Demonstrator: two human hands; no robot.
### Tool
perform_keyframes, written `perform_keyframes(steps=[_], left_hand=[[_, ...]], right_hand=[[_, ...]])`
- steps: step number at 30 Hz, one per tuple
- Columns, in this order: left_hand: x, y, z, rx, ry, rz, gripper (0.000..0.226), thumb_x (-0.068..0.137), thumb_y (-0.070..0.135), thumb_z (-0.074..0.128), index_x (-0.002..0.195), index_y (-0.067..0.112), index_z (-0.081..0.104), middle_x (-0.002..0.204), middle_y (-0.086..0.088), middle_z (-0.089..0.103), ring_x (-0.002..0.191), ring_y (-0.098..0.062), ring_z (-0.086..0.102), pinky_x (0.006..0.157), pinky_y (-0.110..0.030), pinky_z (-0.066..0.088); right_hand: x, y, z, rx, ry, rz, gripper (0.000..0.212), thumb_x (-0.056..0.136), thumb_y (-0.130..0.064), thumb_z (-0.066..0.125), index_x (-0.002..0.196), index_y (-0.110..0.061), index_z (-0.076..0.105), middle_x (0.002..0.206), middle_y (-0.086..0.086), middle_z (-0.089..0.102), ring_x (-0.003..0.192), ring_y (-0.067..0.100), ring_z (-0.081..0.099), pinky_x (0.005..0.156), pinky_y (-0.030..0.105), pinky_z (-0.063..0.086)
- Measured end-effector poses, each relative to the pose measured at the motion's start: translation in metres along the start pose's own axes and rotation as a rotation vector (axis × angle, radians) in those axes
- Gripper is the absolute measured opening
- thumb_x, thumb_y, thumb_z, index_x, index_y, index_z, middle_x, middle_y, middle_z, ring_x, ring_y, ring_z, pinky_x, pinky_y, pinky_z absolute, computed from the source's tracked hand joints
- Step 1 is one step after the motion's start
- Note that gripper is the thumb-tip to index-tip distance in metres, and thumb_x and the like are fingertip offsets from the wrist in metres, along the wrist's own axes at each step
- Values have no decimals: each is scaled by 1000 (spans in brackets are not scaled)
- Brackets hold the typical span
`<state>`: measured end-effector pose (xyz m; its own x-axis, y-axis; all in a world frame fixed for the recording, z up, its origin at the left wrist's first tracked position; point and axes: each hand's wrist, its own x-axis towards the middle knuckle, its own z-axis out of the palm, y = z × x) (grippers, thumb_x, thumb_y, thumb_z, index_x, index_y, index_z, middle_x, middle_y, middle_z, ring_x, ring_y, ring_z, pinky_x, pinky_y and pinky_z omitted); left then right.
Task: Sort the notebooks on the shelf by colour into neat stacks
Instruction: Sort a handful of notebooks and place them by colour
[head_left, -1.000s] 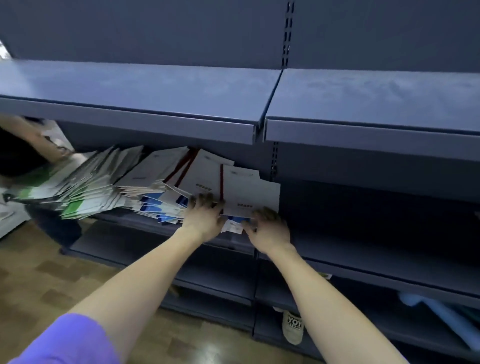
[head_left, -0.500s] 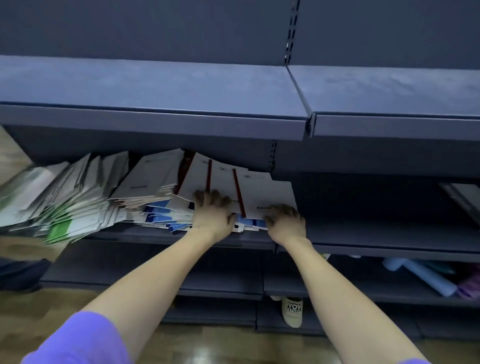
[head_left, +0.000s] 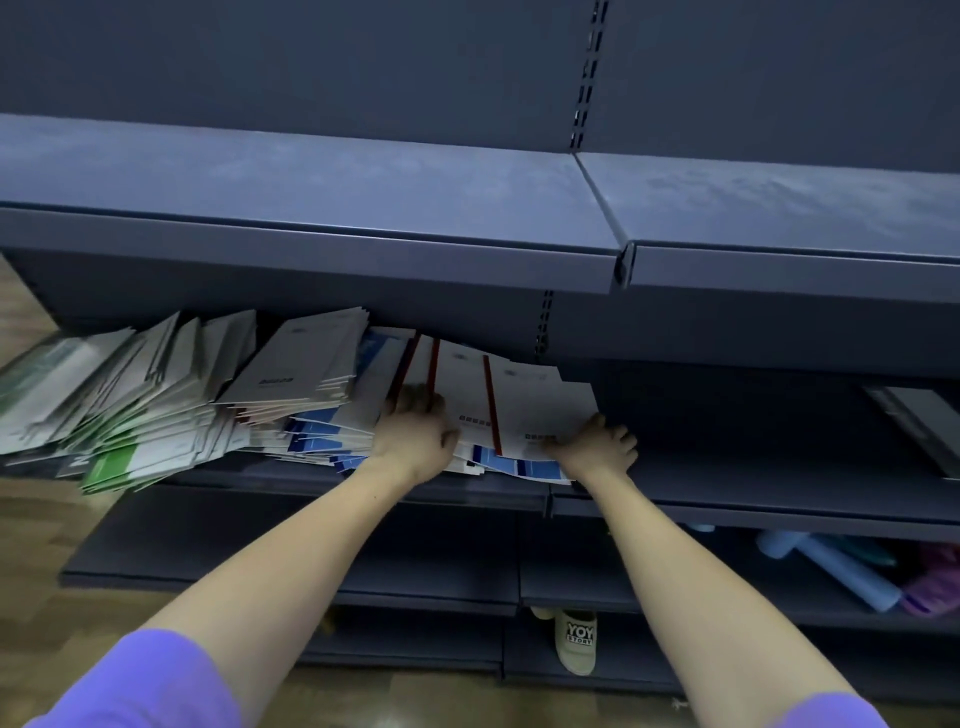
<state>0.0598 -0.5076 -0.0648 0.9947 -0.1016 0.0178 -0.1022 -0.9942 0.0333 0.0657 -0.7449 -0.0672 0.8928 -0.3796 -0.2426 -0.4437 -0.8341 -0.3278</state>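
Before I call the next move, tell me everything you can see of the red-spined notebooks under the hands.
The red-spined notebooks are thin, white-covered booklets, apparently paper, each with a red strip down its left edge and small dark print low on the cover. About three show, fanned and overlapping, lying atop blue-marked notebooks on the shelf. The left hand rests on their left side; the right hand is at the rightmost one's lower right corner.

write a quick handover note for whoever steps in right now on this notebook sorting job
Left hand: on the red-spined notebooks, fingers curled at their left edge.
Right hand: curled on the right edge of the same bunch.
The bunch lies on blue notebooks; a grey-white pile and green ones slump to the left on the shelf.
Done: colours roughly grouped.
Left: square every group into a neat stack.
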Motion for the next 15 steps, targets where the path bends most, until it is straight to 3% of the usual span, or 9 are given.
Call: perform_keyframes(steps=[5,10,12,15], left_hand=[[-6,8,-5,-53,8,107,48,95,46,48,139,25,49,148,-7,44,135,-31,36,110,-40,35],[-5,3,-2,-62,-14,-1,53,97,45,44,145,22,38,161,-12,18,146,-39,12,118,-48,20],[-5,9,2,-51,-34,-40,56,98,45,40,147,19,32,163,-15,12,149,-42,7,120,-53,11],[-6,16,7,-27,-28,-30,58,99,48,38,148,18,31,162,-16,13,149,-44,5,122,-53,6]], right_hand=[[7,11,-10,22,-3,128,117,65,-70,77,150,-8,25,150,22,31,136,40,32,110,45,31],[9,22,-13,97,-103,132,130,59,-68,84,152,-3,21,151,21,35,138,37,37,111,42,36],[11,22,-12,168,-139,115,127,64,-57,87,153,-1,16,151,19,38,137,36,40,110,41,41],[11,22,-16,396,-127,86,102,82,-21,80,154,-4,10,142,17,50,125,35,54,91,37,53]])
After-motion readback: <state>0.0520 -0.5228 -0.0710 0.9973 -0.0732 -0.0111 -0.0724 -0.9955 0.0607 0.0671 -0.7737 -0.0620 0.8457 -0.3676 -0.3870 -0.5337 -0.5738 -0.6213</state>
